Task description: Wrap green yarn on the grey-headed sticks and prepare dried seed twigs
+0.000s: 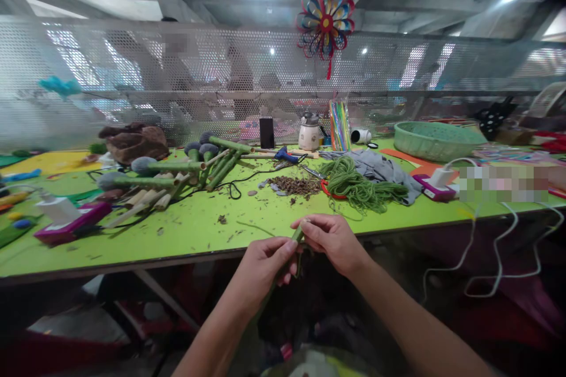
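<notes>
A thin green stick (298, 234), apparently wound with green cord, is held in front of me just past the table's near edge. My left hand (269, 262) has its fingers closed around the lower part. At the upper end, my right hand (333, 242) pinches it between thumb and fingertips. A loose green strand trails from the stick onto the tabletop to the left. Beyond my hands lies a loose bundle of green yarn (347, 181), with red-handled scissors (332, 190) partly under it. Brown dried bits (297, 186) form a pile to its left.
Green stems with grey fuzzy heads (144, 166) are stacked at left, near a purple power strip (73, 224). A blue glue gun (286, 156), a phone (266, 132) and a jar (309, 132) stand behind. Grey cloth (375, 169) and a green basin (437, 142) are at right.
</notes>
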Tool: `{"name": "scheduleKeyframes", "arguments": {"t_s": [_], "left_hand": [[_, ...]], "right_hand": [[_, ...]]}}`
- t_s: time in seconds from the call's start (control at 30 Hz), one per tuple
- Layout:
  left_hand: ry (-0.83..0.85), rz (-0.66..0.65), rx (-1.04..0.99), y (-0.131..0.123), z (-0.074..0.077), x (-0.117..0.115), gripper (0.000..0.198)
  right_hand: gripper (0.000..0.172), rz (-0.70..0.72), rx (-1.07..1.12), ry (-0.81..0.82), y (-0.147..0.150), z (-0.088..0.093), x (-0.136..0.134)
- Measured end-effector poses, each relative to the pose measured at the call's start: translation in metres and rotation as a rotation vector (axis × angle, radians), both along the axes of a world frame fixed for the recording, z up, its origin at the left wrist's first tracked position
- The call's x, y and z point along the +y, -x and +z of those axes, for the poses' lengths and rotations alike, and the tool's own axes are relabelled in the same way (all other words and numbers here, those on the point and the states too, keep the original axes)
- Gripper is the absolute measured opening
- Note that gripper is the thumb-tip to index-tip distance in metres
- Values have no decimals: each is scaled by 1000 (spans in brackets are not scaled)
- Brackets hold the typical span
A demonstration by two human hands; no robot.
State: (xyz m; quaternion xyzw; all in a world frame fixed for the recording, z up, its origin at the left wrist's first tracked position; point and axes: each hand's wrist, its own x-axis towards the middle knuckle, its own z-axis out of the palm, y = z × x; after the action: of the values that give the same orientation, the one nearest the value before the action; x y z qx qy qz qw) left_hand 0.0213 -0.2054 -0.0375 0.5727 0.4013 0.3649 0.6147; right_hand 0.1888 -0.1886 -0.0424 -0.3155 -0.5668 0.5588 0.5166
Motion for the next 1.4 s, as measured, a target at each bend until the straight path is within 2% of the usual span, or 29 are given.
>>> {"name": "scheduleKeyframes", "arguments": {"t_s": [0.2, 0.33, 0.4, 0.47, 0.57, 0.63, 0.7, 0.87, 0.97, 1.13, 1.27, 1.4], "left_hand": [[-154, 278, 84, -11, -12, -1, 32], [-393, 458, 238, -17, -17, -5, 28], [-459, 502, 273, -18, -15, -6, 27], [-380, 397, 218, -16, -9, -7, 28], [-99, 9, 9, -9, 0, -4, 33], [40, -164, -120, -3, 1, -2, 36], [96, -164, -184, 0, -2, -1, 35], [61, 53, -148, -5, -11, 0, 27], [-88, 175, -5, -10, -15, -2, 28], [-566, 418, 310, -12, -22, -7, 24], [-810, 475, 399, -11, -22, -11, 17], [-945, 506, 419, -11, -22, -12, 17]], "right_hand": [[36, -76, 23, 0, 1, -3, 4], [33, -155, 32, -31, 5, -7, 1], [30, -196, 31, -55, 6, -7, -1], [28, -232, 19, -85, 8, -5, -4], [26, -224, 30, -101, 7, -3, -8], [27, -164, 52, -81, 6, -3, -8], [28, -104, 55, -65, 4, -5, -6], [28, -123, 21, -95, 5, -9, -2], [28, -159, 19, -95, 6, -8, -2], [26, -176, 54, -84, 8, -7, -5], [25, -170, 63, -88, 8, -6, -8], [25, -177, 42, -87, 7, -3, -12]]}}
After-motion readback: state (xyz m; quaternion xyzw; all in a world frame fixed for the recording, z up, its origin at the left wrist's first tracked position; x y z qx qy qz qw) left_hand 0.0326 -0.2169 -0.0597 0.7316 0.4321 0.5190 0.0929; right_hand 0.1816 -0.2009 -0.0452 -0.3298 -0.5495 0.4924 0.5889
